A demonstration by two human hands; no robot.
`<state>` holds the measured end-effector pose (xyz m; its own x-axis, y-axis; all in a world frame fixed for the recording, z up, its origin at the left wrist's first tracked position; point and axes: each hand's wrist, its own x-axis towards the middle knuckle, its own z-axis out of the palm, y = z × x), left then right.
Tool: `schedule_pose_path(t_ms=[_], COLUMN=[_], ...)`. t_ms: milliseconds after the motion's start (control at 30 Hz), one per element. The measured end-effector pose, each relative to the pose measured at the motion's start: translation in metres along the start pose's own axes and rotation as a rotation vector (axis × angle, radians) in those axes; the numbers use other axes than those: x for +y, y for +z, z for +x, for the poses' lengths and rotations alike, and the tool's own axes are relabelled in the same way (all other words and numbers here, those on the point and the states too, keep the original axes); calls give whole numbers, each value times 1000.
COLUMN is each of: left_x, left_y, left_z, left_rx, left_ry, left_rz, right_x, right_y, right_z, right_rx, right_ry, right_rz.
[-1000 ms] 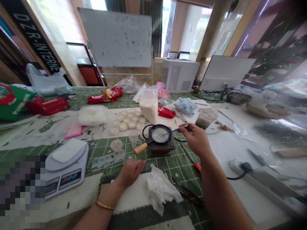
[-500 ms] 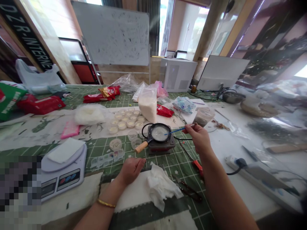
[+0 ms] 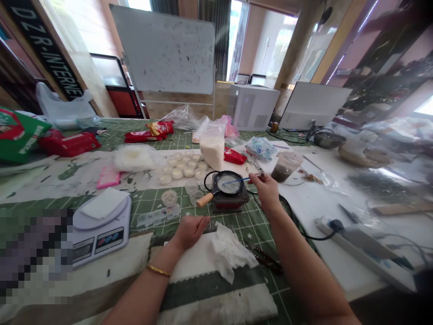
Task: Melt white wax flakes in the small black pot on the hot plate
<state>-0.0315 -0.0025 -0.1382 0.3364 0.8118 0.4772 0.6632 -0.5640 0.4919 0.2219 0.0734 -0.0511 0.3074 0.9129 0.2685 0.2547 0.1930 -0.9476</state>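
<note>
My right hand (image 3: 267, 189) is pinched on a thin blue stick (image 3: 237, 180) whose tip dips into the pale liquid in a small black pan (image 3: 227, 184). The pan has a wooden handle (image 3: 205, 200) and sits on a small dark heater (image 3: 230, 204). My left hand (image 3: 190, 229) rests on the table in front of the pan, fingers loosely curled, holding nothing, beside a crumpled white tissue (image 3: 228, 250). A gold bangle is on that wrist.
Several small filled cups (image 3: 184, 167) stand behind the pan, with a bag of white granules (image 3: 212, 149). A kitchen scale (image 3: 101, 221) sits at the left, a clear compartment box (image 3: 157, 216) nearby. A power strip (image 3: 365, 248) and cable lie right. Scissors (image 3: 267, 262) lie near my right forearm.
The view has shifted a little; my right hand keeps the blue stick in the pan, moving it slightly. My left hand stays resting on the table.
</note>
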Motion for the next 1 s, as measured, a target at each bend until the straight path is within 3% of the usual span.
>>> schedule_pose_path(t_ms=[133,233,300,467,633,767,900,1000], left_x=[0,-2,-3,-7,-9,-6,-3,-2], left_y=[1,2,3,5,6,1,-4,-4], left_z=[-1,-2,-2,0,4,4,2,2], left_rx=[8,35,81,208,346,332,300,331], left_ry=[16,27,15,-41,-10,54,100,87], left_rz=[12,33,51,65,120,115,88,85], right_x=[0,-1,0,2,-1,-4,-5,-5], right_y=[-4,-2,0,-11,-10,-15,-19,-18], right_z=[-3,-4,-2,1,-2,1,-1,-2], right_rx=[65,-36,-59,25,-81,11,-102,-26], right_ry=[-16,-21,-23,5,-12,-17,-36,-37], right_rz=[-21,-23,-25,-91,-133,-198,-252,-290])
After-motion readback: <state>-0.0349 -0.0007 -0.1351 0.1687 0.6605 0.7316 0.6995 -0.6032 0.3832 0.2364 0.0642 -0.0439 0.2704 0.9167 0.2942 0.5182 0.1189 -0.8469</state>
